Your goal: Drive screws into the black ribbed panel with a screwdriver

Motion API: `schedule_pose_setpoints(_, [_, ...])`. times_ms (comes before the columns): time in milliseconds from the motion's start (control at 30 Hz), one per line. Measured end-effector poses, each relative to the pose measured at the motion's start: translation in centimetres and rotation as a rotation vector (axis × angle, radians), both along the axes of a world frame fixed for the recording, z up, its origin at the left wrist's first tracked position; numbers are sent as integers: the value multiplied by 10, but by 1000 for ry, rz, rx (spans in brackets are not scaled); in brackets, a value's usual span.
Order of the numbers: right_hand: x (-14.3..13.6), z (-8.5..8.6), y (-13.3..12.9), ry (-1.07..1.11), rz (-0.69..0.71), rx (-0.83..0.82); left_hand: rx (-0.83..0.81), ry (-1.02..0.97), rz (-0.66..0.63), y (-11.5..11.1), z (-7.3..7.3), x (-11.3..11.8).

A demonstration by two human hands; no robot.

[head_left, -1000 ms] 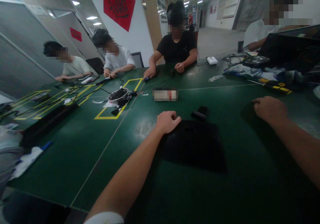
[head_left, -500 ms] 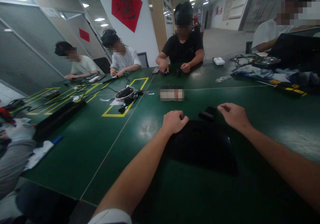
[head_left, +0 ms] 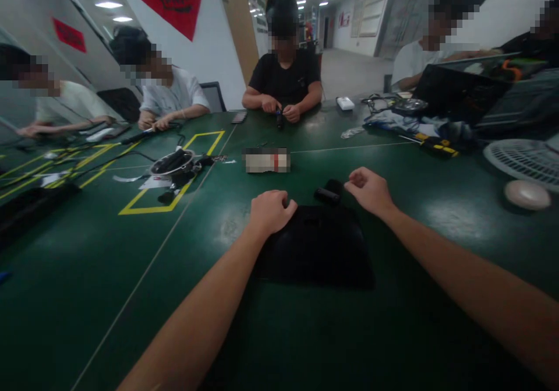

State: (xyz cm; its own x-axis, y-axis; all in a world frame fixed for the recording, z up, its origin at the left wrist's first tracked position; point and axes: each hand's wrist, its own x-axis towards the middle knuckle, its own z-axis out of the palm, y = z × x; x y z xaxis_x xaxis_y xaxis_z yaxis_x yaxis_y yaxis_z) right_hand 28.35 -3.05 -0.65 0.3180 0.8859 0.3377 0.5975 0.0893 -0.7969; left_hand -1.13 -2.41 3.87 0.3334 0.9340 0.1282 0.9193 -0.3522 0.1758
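Observation:
A dark, flat black panel (head_left: pixel 323 251) with a small slot near its far edge lies on the green table before me. At its far left corner is my left hand (head_left: pixel 269 211), fingers curled down and thumb against the panel's edge. My right hand (head_left: pixel 369 190) is raised past the far right corner, thumb and fingertips pressed together in a pinch. Whatever may be between those fingertips is too small to make out. Just left of them, a small black object (head_left: pixel 328 193) with a rounded part behind it rests beyond the panel.
A blurred box (head_left: pixel 267 161) stands farther out. To the left, a round metal-rimmed item (head_left: pixel 172 164) and cables sit around yellow tape (head_left: pixel 146 209). On the right are a white fan grille (head_left: pixel 524 161), a screwdriver (head_left: pixel 437 145) and a laptop (head_left: pixel 463 91). Several people sit around the table.
My view has turned to the right, bringing the fan grille into sight. Both hands keep nearly the same places around the panel. The person opposite has brought their hands together on a small dark object.

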Motion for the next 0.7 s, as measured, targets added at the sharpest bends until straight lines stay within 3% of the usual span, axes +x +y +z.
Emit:
schedule_pose_setpoints(233, [2,-5,7,-9,96,-6,11,38,-12,1,8,0])
schedule_pose_setpoints(433, [-1,-4,11,-5,98,-3,34,-150,-67,2,20,6])
schedule_pose_setpoints(567, [-1,-3,11,4,86,-7,-45,-194,-276,13,28,29])
schedule_pose_setpoints(700, [-1,-3,12,11,88,0,-194,-151,-449,29,25,54])
